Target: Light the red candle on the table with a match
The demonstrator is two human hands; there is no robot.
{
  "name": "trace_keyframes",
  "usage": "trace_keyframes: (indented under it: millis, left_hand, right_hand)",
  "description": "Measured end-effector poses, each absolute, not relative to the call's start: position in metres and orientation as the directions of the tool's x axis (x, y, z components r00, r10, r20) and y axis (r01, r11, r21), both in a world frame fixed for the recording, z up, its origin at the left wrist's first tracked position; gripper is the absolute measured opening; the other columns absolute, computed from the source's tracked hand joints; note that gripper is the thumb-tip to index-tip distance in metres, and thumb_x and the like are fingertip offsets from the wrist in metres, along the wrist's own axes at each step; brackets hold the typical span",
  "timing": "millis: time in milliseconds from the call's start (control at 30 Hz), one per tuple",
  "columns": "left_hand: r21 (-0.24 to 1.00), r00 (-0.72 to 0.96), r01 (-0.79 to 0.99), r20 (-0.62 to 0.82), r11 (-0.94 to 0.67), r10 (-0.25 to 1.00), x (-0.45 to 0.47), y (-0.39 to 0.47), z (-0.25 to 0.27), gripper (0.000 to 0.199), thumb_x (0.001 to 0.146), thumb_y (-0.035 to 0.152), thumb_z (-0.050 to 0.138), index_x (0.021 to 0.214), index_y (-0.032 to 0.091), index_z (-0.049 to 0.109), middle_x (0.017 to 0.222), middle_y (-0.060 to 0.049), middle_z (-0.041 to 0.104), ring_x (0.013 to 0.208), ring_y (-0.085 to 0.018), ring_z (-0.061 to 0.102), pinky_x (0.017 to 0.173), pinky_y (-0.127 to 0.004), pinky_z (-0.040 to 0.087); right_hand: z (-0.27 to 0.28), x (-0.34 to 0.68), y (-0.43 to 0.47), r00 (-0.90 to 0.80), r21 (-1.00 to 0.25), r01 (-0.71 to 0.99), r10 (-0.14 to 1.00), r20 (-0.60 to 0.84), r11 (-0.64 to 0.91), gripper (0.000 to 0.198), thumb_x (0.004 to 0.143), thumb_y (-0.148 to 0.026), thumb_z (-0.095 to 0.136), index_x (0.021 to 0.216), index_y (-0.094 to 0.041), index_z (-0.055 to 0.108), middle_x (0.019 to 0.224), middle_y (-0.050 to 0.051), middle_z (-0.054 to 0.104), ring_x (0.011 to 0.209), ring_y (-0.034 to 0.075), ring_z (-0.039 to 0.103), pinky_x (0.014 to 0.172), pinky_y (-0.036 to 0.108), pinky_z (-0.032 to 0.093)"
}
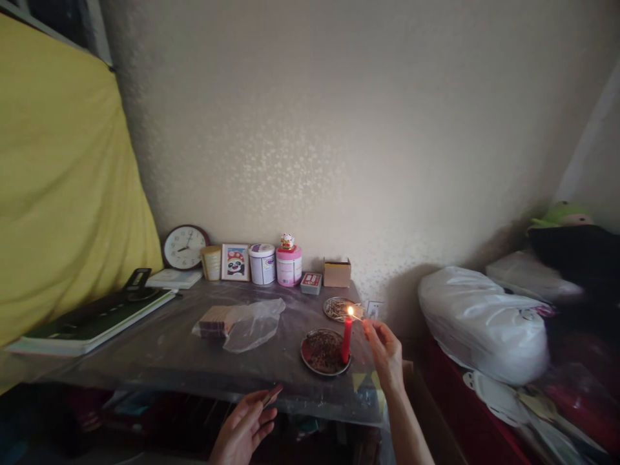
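A lit red candle stands upright at the right side of a round metal plate with dark bits in it. My right hand pinches a thin matchstick just right of the candle, its tip at the flame; I cannot tell whether the match itself burns. Low in front of the table edge, my left hand grips a small flat matchbox between thumb and fingers. Behind the candle lies a second plate with many matchsticks on it.
A wrapped stack of small boxes with clear plastic lies mid-table. At the back stand a clock, a panda picture, tins, a card box and a cardboard box. White bags are piled right; a green book lies left.
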State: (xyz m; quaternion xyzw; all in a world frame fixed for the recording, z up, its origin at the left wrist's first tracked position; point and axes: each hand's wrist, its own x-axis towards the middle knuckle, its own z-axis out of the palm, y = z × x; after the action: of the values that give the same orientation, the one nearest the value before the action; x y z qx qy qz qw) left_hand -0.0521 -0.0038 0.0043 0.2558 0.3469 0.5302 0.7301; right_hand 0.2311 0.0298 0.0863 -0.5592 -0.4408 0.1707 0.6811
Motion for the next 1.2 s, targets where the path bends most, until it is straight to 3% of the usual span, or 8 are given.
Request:
trace_keyframes:
  millis: [633, 967, 1200]
  left_hand:
    - [0.776, 0.166, -0.560, -0.237, 0.290, 0.957, -0.051, -0.006, 0.009, 0.028, 0.057, 0.034, 0.079, 0.080, 0.021, 0.069, 0.096, -0.006, 0.074, 0.079, -0.020, 0.067, 0.071, -0.029, 0.051]
    - [0.781, 0.163, -0.561, -0.222, 0.275, 0.961, -0.050, -0.009, 0.013, 0.025, 0.061, 0.034, 0.076, 0.082, 0.020, 0.069, 0.102, -0.008, 0.072, 0.082, -0.020, 0.066, 0.073, -0.030, 0.050]
    - [0.774, 0.172, -0.568, -0.221, 0.279, 0.960, -0.051, -0.008, 0.010, 0.026, 0.060, 0.034, 0.077, 0.081, 0.020, 0.069, 0.101, -0.008, 0.073, 0.082, -0.021, 0.066, 0.073, -0.031, 0.050]
  right_hand:
    - [0.088, 0.230, 0.028, 0.536, -0.906, 0.267, 0.730, 0.424, 0.329, 0.030, 0.072, -0.045, 0.059, 0.079, -0.017, 0.067, 0.073, 0.003, 0.067, 0.070, 0.018, 0.059, 0.066, 0.027, 0.046]
    - [0.094, 0.229, 0.023, 0.545, -0.916, 0.219, 0.737, 0.400, 0.335, 0.028, 0.070, -0.045, 0.063, 0.074, -0.017, 0.068, 0.067, 0.001, 0.067, 0.065, 0.017, 0.057, 0.061, 0.024, 0.043]
    - [0.104, 0.232, 0.016, 0.573, -0.915, 0.085, 0.732, 0.369, 0.394, 0.023, 0.068, -0.040, 0.067, 0.068, -0.017, 0.066, 0.058, -0.003, 0.058, 0.057, 0.012, 0.051, 0.055, 0.022, 0.042]
